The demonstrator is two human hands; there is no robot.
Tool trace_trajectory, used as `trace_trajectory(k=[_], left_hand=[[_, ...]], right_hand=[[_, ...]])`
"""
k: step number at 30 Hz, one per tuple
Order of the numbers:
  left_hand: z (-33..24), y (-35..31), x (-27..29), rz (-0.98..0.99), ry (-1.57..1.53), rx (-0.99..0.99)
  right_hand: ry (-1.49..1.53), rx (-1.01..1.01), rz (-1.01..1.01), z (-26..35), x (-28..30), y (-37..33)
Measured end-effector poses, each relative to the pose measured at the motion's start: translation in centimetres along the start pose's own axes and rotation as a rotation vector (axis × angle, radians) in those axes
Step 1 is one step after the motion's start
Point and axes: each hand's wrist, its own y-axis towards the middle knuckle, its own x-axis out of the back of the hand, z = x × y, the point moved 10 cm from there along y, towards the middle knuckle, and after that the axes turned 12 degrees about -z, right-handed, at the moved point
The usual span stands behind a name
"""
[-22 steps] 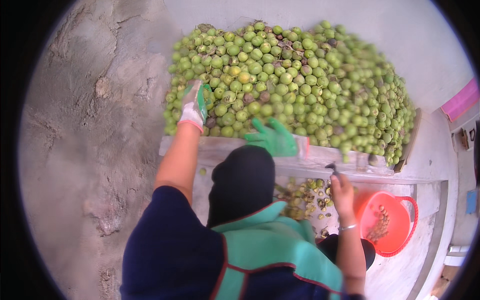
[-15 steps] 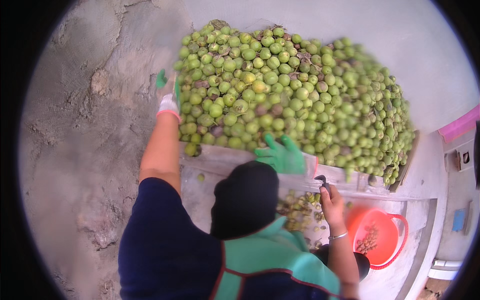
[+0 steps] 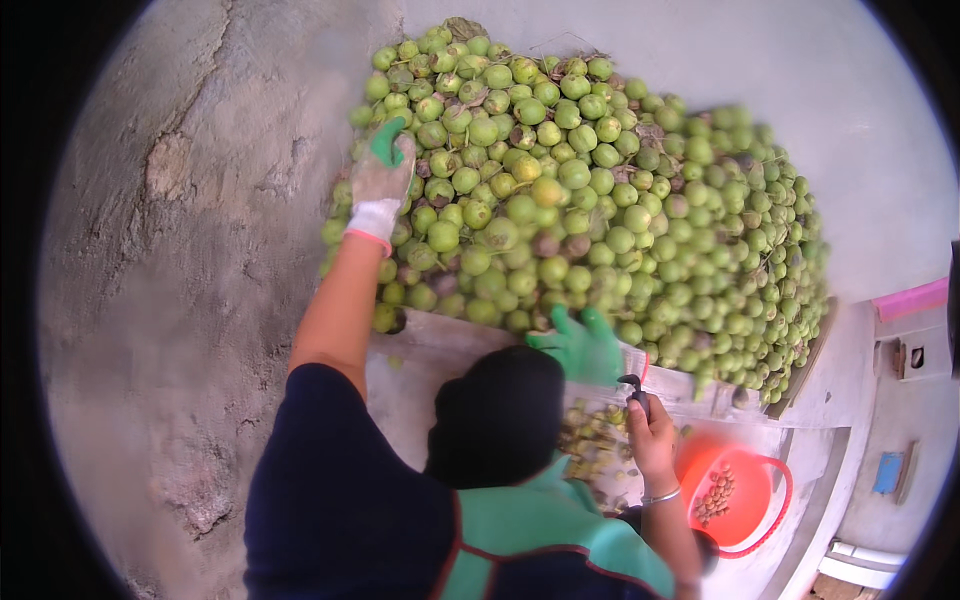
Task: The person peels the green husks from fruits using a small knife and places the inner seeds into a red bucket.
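My left hand (image 3: 383, 178), in a white glove with green fingers, is at the left side of a big heap of round green fruits (image 3: 575, 175). Its thumb stands apart; the other fingertips are partly hidden, and I see nothing held. My bare right hand (image 3: 652, 438), a band at its wrist, grips the black handle of a small hooked knife (image 3: 636, 388). Close to the blade, a loose green glove (image 3: 585, 345) with a pale cuff lies on the front edge of the heap, against the board (image 3: 440, 335).
To the right of my right forearm stands a red bucket (image 3: 755, 505) with brown nuts (image 3: 715, 495) inside. Husk pieces (image 3: 590, 435) are scattered below the board. A rough grey wall (image 3: 190, 300) rises on the left; a smoother one (image 3: 740, 50) backs the heap.
My left hand has moved right, from the wall side onto the fruits. My right hand keeps its grip on the knife. The view has shifted slightly.
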Motion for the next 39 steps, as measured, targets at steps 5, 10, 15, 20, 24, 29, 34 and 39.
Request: trace_trajectory(k=[5, 10, 15, 20, 24, 29, 34, 39], left_hand=[[-5.6, 3.9, -7.2, -0.147, 0.472, -0.413], [-9.2, -2.7, -8.3, 0.527, -0.06, -0.318], [-4.9, 4.7, -5.7, -0.108, 0.392, -0.36], [-6.1, 3.2, -9.7, 0.456, 0.597, -0.41], [-8.6, -2.5, -7.6, 0.108, 0.2, -0.606], [-8.0, 1.6, -5.2, 0.28, -0.037, -0.311], [-0.4, 7.5, -8.5, 0.366, 0.501, 0.002], [-0.6, 6.9, -10.6, 0.467, 0.52, 0.201]], right_hand=[[0.01, 0.026, 0.034, 0.7, -2.4, 1.0], [0.013, -0.018, 0.023, 1.1, -2.5, 1.5], [0.017, 0.006, 0.047, 1.7, -3.3, 2.1], [0.014, -0.008, 0.083, 1.2, -4.6, 2.7], [0.038, 0.005, 0.09, 2.1, -5.4, 2.7], [-0.055, 0.051, 0.071, 1.7, -4.1, 2.3], [-0.011, 0.051, 0.064, 2.1, -4.0, 2.3], [0.01, 0.035, 0.077, 0.5, -4.7, 1.7]])
